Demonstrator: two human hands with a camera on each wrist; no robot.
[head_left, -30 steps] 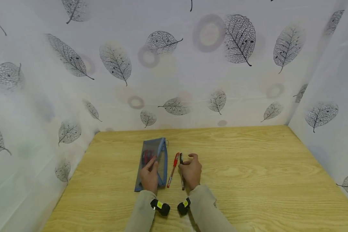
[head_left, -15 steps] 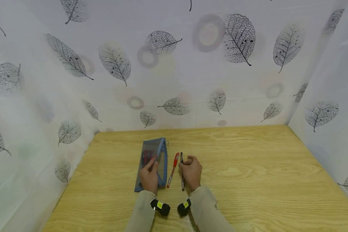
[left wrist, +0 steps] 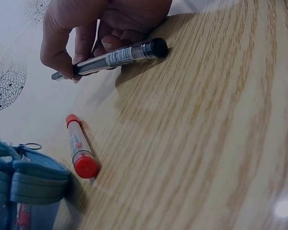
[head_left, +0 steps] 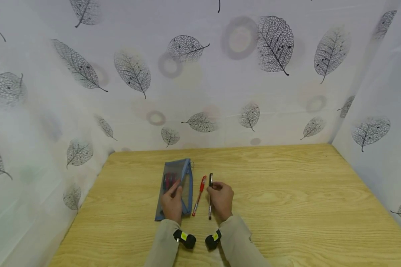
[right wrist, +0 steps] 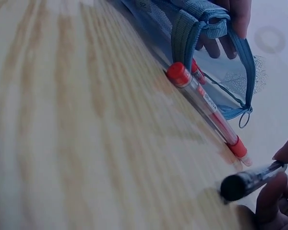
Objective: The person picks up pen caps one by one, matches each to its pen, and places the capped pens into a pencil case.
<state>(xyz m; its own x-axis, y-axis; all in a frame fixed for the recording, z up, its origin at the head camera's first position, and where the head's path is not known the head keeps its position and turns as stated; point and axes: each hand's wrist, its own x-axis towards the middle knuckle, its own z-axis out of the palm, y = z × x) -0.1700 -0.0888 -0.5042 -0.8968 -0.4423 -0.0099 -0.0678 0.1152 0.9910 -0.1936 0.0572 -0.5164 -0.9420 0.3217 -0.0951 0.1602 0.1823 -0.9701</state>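
Note:
A blue mesh pencil case (head_left: 189,200) lies on the left with its zipped mouth open towards the right. My left hand (head_left: 172,204) pinches the upper edge of that mouth, and in the right wrist view some of its fingers show through the opening. Between thumb and fingers, my right hand (head_left: 222,200) grips a black pen (left wrist: 120,56), cap end pointing away from me. Its rear end is close over the table in the left wrist view. A red pen (head_left: 199,195) lies on the table between the case and the black pen.
Several dark and red pens (head_left: 168,181) show through the mesh of the case. The wood-grain table (head_left: 287,200) extends to both sides, with a leaf-patterned white curtain (head_left: 220,85) behind and beside it. A metal ring (right wrist: 246,117) hangs at the case's zip end.
My right hand has drawn its fingers in around the black pen, whose cap end has moved slightly away and up. The left hand, pencil case and red pen have stayed put.

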